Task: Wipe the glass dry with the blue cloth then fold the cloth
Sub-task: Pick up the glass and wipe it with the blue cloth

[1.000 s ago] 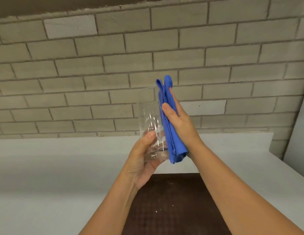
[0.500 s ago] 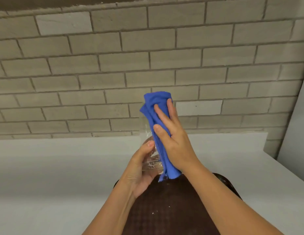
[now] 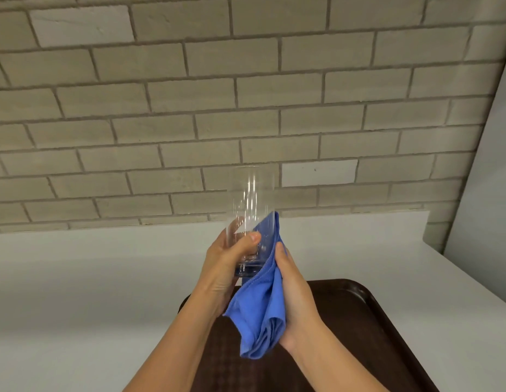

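Observation:
A tall clear glass (image 3: 252,199) stands upright in the air in front of me, held near its base by my left hand (image 3: 223,273). The blue cloth (image 3: 260,312) is bunched and hangs down from the glass's lower right side. My right hand (image 3: 294,298) presses the cloth against the bottom right of the glass, fingers wrapped around the fabric. The upper half of the glass is bare and shows the wall through it.
A dark brown tray (image 3: 387,329) lies on the white counter (image 3: 90,292) below my hands. A grey brick wall (image 3: 189,108) rises behind the counter. A white panel (image 3: 483,193) stands at the right edge.
My right hand has slid the cloth down from the top of the glass to its base. The upper part of the glass is now uncovered.

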